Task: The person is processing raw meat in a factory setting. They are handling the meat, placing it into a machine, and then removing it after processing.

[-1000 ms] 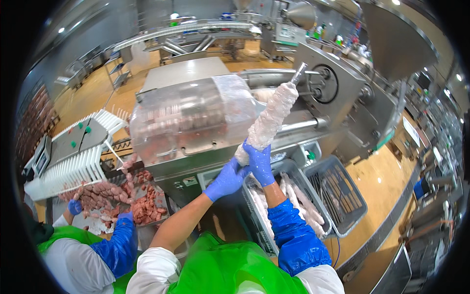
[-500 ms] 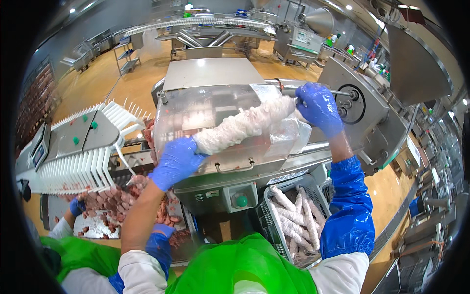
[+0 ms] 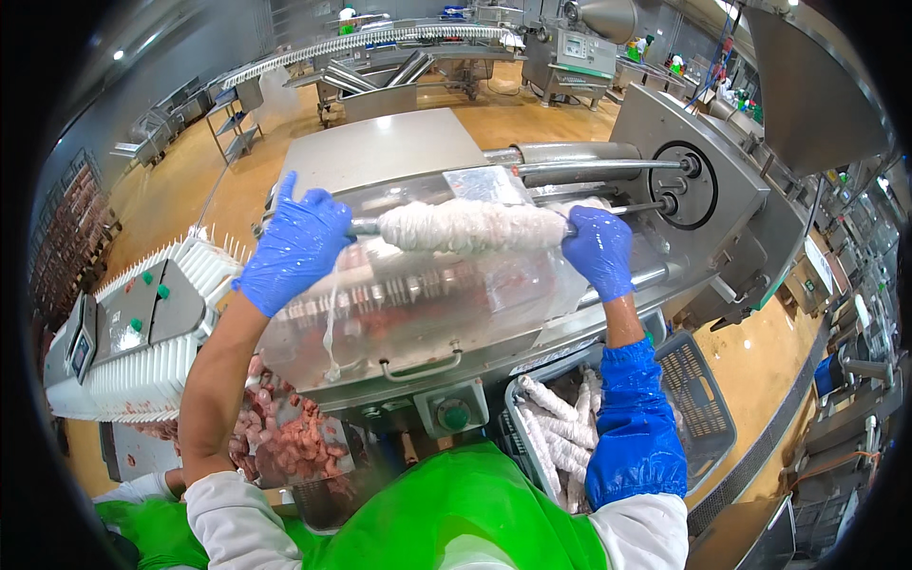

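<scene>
A thick, ruffled sleeve of white sausage casing (image 3: 475,226) runs level above the machine's clear cover. A metal tube (image 3: 365,226) shows at its left end, beside my left hand (image 3: 302,242), whose fingers close round the tube's tip while the forefinger points up. My right hand (image 3: 598,247) is closed round the casing's right end. Both hands wear blue gloves. From near my left hand, a thin whitish strand (image 3: 331,323) dangles over the clear cover (image 3: 313,332).
More white casing sticks (image 3: 570,432) fill a grey crate (image 3: 698,408) below my right arm. Left, a white slatted conveyor (image 3: 142,361) stands by pinkish meat pieces (image 3: 285,427). A co-worker's green apron (image 3: 157,532) shows at lower left. A green knob (image 3: 454,415) sits on the machine's front.
The casing has swung from slanting to level, and the metal tube now shows at its left end. My left hand has moved up and left, its forefinger raised; my right hand is lower.
</scene>
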`<state>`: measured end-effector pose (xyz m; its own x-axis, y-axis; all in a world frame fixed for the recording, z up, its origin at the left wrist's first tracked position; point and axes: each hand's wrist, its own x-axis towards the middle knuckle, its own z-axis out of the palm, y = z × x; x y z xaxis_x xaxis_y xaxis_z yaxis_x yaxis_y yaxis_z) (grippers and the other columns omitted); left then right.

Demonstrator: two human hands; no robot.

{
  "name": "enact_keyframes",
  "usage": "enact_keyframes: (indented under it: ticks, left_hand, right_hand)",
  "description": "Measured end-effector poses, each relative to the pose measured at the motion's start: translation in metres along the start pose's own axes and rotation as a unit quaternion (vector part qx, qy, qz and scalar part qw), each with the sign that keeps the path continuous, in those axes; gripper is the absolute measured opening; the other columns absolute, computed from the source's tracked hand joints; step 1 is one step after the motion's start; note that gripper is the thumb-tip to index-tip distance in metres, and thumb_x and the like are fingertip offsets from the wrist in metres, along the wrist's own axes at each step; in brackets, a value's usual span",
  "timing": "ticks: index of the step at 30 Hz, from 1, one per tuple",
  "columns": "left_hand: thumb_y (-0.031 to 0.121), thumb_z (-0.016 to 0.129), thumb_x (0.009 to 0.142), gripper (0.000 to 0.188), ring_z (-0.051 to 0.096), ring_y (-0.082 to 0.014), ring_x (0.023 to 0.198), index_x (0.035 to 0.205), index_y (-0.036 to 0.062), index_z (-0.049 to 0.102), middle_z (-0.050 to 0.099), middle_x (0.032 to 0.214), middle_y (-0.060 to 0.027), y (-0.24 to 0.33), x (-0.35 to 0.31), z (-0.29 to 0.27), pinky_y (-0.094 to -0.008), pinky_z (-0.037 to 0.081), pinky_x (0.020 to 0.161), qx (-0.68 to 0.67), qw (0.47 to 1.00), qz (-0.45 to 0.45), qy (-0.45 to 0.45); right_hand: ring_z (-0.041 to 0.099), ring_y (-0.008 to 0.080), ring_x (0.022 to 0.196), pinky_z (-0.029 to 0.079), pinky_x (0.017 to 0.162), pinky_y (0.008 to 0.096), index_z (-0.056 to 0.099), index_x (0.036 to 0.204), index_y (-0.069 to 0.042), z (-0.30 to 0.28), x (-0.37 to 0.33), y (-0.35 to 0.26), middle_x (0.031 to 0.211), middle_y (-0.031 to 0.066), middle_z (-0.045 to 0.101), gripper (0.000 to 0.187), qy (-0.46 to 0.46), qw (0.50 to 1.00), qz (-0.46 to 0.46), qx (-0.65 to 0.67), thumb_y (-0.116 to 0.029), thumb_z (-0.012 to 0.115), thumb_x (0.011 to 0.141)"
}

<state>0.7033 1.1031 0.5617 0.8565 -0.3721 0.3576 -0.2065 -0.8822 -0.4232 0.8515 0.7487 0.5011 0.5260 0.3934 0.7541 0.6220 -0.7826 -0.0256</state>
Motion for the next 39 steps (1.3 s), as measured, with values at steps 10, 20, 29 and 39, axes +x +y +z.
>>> enact_keyframes:
  ticks: [10, 20, 29, 39]
  left_hand:
    - [0.022, 0.066, 0.081, 0.027, 0.055, -0.0319, 0.103, 0.099, 0.0038, 0.057, 0.058, 0.099, -0.0139, 0.002, 0.056, 0.015, -0.0483, 0.036, 0.101, -0.018, 1.000, -0.010, 0.021]
    - [0.030, 0.072, 0.073, 0.025, 0.063, -0.0352, 0.078, 0.086, 0.0093, 0.066, 0.064, 0.081, -0.0144, -0.023, 0.008, 0.087, -0.0449, 0.049, 0.066, -0.094, 0.972, -0.202, 0.072]
    - [0.025, 0.070, 0.070, 0.021, 0.065, -0.0366, 0.076, 0.082, 0.0085, 0.070, 0.066, 0.076, -0.0168, -0.049, -0.022, 0.080, -0.0450, 0.050, 0.066, -0.135, 0.942, -0.306, -0.017]
    - [0.013, 0.065, 0.064, 0.007, 0.062, -0.0329, 0.066, 0.068, 0.0098, 0.060, 0.060, 0.069, -0.0124, -0.037, 0.005, 0.097, -0.0429, 0.049, 0.058, -0.136, 0.963, -0.205, 0.107]
  right_hand:
    - [0.059, 0.0350, 0.068, 0.046, 0.059, 0.0456, 0.058, 0.065, -0.012, 0.033, 0.048, 0.050, 0.068, 0.0119, 0.059, 0.007, 0.033, 0.999, -0.011, 0.028, -0.013, 0.064, 0.063]
    - [0.064, 0.0336, 0.068, 0.051, 0.063, 0.0429, 0.067, 0.071, -0.011, 0.064, 0.072, -0.001, 0.071, 0.0129, 0.065, 0.010, 0.002, 0.997, -0.027, 0.074, -0.016, 0.065, 0.062]
    - [0.058, 0.0322, 0.089, 0.043, 0.075, 0.0453, 0.056, 0.117, -0.015, 0.098, 0.097, -0.109, 0.097, 0.0118, 0.057, 0.058, -0.085, 0.954, -0.203, 0.205, -0.010, 0.069, 0.061]
    - [0.055, 0.0355, 0.099, 0.043, 0.084, 0.0454, 0.056, 0.121, -0.015, 0.104, 0.108, -0.071, 0.103, 0.0138, 0.057, 0.060, -0.184, 0.959, -0.169, 0.135, -0.008, 0.067, 0.063]
